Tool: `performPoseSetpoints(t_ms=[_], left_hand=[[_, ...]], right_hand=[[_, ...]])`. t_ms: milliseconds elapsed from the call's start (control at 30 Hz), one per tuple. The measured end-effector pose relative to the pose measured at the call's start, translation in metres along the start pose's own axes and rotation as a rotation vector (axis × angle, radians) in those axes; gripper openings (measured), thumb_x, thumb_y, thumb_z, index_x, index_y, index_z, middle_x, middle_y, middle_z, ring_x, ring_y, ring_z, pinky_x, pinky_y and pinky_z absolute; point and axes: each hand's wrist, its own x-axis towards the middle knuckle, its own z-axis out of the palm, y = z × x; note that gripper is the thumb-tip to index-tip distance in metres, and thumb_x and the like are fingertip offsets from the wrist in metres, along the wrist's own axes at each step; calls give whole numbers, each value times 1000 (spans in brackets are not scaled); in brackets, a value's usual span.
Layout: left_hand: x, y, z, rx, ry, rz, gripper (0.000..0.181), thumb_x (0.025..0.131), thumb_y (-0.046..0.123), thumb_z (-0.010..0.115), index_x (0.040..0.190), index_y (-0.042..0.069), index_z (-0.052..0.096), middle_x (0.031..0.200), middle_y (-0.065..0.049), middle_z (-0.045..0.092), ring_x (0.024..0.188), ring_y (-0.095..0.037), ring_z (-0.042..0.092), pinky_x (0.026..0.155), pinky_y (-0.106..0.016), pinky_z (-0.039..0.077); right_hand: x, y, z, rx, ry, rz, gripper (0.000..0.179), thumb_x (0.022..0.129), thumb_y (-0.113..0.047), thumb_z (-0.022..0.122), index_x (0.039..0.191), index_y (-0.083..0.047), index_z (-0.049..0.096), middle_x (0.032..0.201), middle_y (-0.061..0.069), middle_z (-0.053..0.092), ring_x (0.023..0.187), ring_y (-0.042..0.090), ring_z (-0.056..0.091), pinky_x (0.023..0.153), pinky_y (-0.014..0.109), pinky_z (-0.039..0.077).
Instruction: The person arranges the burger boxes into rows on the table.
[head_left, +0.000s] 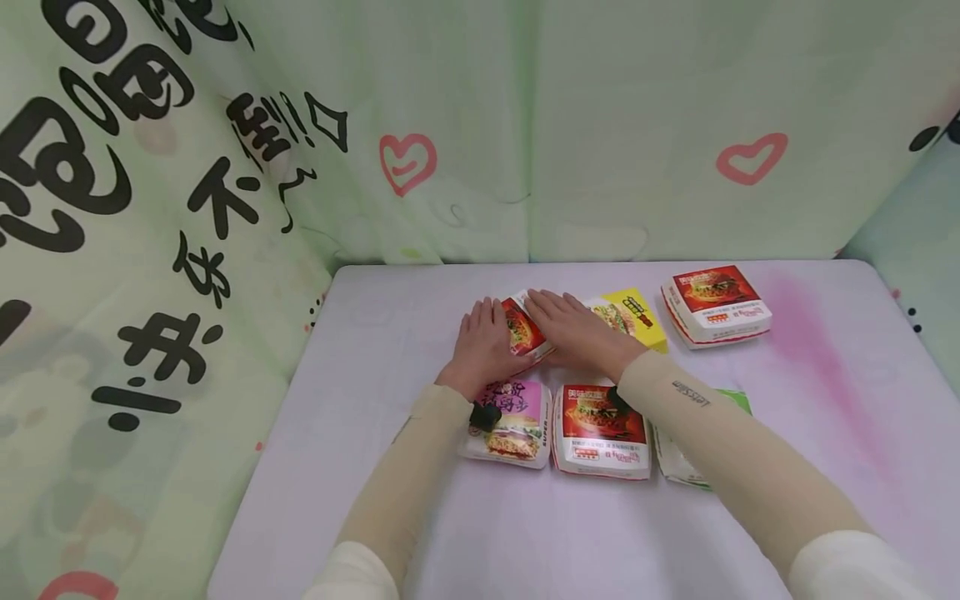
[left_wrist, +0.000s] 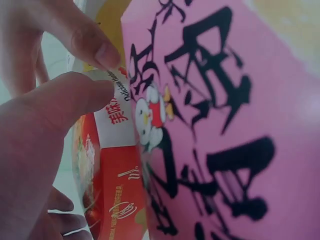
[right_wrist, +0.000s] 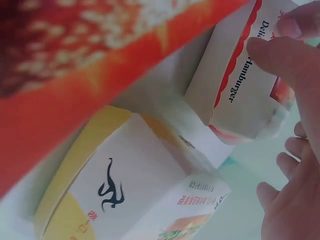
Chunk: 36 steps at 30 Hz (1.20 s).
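Observation:
Both hands are on a red-and-white hamburger box (head_left: 523,327) in the back row. My left hand (head_left: 486,346) grips its left side, thumb on the near face and fingers along the far part. On its right side, my right hand (head_left: 581,335) holds it the same way, the hand's back covering much of the lid. "Delicious Hamburger" lettering shows by the thumbs in both wrist views. Just in front lies a pink box (head_left: 517,425), under the left wrist. Beside it is another red-and-white box (head_left: 603,429). A yellow box (head_left: 636,321) sits right of the held one, partly behind the right hand.
A white box with green edges (head_left: 678,458) is partly hidden below the right forearm. Another red-and-white box (head_left: 716,304) stands at the back right of the white table (head_left: 390,333). A printed green curtain (head_left: 585,125) hangs behind the table and along its left side.

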Motion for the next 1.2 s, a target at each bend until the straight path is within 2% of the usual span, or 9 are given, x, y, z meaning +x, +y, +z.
performPoseSetpoints(t_ms=[167, 300, 633, 800, 967, 1200], left_hand=[[3, 0, 5, -16, -22, -3, 108, 84, 62, 65, 158, 2, 14, 165, -18, 17, 153, -34, 18, 125, -49, 20], [5, 2, 8, 20, -25, 3, 110, 83, 62, 67, 158, 1, 13, 165, -18, 17, 152, -34, 18, 124, -50, 22], [6, 5, 6, 49, -32, -9, 113, 81, 57, 72, 158, 1, 12, 165, -19, 17, 153, -35, 18, 124, -47, 25], [7, 2, 4, 47, 8, 52, 111, 80, 55, 74, 156, -2, 16, 162, -19, 24, 150, -33, 25, 122, -40, 30], [6, -6, -1, 7, 19, 87, 110, 78, 53, 78, 155, 0, 20, 159, -17, 29, 147, -29, 30, 121, -37, 31], [6, -18, -13, -37, 42, 174, 116, 75, 54, 81, 156, 2, 17, 160, -14, 27, 148, -26, 28, 119, -36, 35]], right_hand=[[7, -3, 3, -38, -10, -8, 84, 93, -28, 70, 155, 1, 23, 163, 20, 21, 151, 38, 22, 122, 55, 22], [7, -3, 6, -30, -3, -17, 79, 94, -26, 69, 154, 3, 26, 162, 21, 24, 150, 38, 25, 121, 56, 25], [8, -4, 12, -2, 23, -23, 82, 92, -24, 71, 154, 3, 25, 163, 22, 22, 150, 39, 24, 121, 53, 25], [8, -3, 12, -20, 32, -21, 84, 91, -24, 72, 154, 3, 25, 163, 23, 21, 150, 39, 24, 121, 52, 26], [10, -2, 10, -19, 38, -23, 85, 91, -23, 73, 155, 3, 23, 163, 23, 20, 150, 40, 23, 122, 52, 24], [8, 4, 4, -6, 50, -2, 102, 84, -31, 80, 157, 1, 17, 165, 20, 14, 152, 39, 18, 124, 53, 19]])
